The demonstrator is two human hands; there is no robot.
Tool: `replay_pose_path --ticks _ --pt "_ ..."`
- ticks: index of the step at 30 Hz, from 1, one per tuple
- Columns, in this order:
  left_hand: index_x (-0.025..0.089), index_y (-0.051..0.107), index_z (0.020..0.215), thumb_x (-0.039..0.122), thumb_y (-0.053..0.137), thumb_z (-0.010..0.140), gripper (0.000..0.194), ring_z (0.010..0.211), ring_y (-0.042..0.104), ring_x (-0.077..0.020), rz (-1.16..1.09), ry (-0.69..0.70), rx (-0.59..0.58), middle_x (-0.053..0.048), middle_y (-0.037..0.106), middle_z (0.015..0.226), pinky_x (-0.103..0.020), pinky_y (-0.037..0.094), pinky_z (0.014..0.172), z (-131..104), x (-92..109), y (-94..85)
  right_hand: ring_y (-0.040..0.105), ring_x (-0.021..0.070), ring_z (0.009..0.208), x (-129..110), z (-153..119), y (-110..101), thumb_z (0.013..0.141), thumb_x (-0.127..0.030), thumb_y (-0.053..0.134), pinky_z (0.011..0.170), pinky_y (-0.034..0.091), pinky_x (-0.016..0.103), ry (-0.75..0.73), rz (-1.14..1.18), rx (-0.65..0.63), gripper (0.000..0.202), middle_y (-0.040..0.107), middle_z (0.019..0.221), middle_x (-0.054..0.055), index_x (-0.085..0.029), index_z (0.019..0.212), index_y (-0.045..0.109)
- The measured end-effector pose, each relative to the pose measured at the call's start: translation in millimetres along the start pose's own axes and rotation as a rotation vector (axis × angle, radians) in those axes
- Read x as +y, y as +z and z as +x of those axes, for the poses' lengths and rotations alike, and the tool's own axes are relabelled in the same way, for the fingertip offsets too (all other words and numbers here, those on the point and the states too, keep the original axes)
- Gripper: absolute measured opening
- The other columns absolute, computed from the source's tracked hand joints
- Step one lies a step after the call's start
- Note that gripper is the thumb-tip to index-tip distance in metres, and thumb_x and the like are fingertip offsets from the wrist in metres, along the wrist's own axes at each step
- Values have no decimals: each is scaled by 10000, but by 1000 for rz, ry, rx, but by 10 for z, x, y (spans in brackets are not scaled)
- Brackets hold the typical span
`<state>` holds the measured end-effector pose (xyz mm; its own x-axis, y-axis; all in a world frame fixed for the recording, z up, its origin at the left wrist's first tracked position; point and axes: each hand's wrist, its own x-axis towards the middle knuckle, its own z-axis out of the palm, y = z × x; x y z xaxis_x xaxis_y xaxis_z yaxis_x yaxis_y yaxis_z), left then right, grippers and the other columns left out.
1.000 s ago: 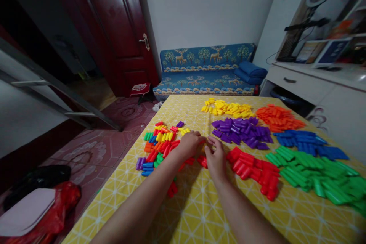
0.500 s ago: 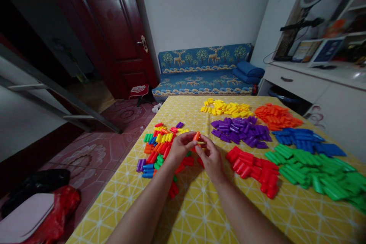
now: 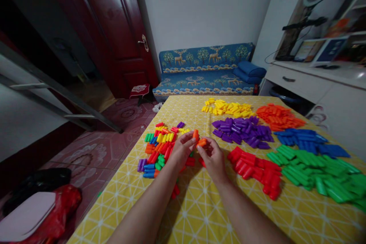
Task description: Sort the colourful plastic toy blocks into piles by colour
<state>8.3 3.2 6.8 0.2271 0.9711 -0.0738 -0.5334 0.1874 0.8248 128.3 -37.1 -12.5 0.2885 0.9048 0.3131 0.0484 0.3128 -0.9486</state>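
My left hand (image 3: 183, 146) pinches an upright orange plastic building piece (image 3: 195, 134) over the table's middle. Just to its right, my right hand (image 3: 212, 156) grips a second orange piece (image 3: 202, 143), tilted nearly level. The two pieces are very close; fingers hide whether they touch. Under and left of the left hand lies a mixed pile (image 3: 158, 148) of red, yellow, green, blue, purple and orange pieces, partly covered by my forearm. Nearest my right hand is a heap of red pieces (image 3: 256, 169).
Sorted heaps lie on the yellow patterned tablecloth (image 3: 197, 213): yellow (image 3: 227, 108), purple (image 3: 243, 131), orange (image 3: 278, 117), blue (image 3: 305, 141) and green (image 3: 320, 171). Beyond the table stands a blue sofa (image 3: 200, 78). A white cabinet (image 3: 303, 84) is at right, a ladder (image 3: 57, 95) at left.
The orange piece in my right hand now shows clearly between the hands, where fingers mostly covered it before. The hands have shifted only slightly.
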Motion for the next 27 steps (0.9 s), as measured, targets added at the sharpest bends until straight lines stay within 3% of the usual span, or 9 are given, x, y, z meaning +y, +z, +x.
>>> replay_pose_path --ticks 4,9,16,23,27 --pt "152 671 993 214 848 596 440 821 678 -147 -41 16 10 -38 719 917 -250 527 765 1 24 1 671 184 783 -9 -13 -21 794 -385 653 695 551 299 3 -13 8 330 704 934 56 -198 1058 590" --pt "172 649 1067 236 796 646 450 958 669 -193 -29 60 -15 -61 698 1044 -271 538 756 -8 57 -18 670 187 828 -4 -19 -31 804 -365 638 721 550 305 15 40 -35 418 696 998 68 -200 1181 564" --pt "208 551 1286 451 629 799 549 1272 523 -313 -5 50 -109 -125 550 1382 -384 554 870 -72 176 -64 669 182 809 -46 -15 -43 802 -353 642 691 549 287 11 18 -64 360 698 974 57 -204 1126 592" --pt "225 483 1384 518 471 879 584 1326 474 -305 45 48 -106 -99 457 1481 -449 515 968 -97 229 -51 675 182 822 -21 -29 -29 808 -337 645 711 547 295 -12 -22 -90 339 707 994 56 -219 1124 615" --pt "239 534 1339 588 409 894 579 1303 495 -296 156 140 -56 -103 484 1458 -451 503 979 -77 229 -2 656 196 941 -35 -49 -40 838 -359 631 811 530 326 -134 -60 -106 373 672 1119 78 -222 1183 590"
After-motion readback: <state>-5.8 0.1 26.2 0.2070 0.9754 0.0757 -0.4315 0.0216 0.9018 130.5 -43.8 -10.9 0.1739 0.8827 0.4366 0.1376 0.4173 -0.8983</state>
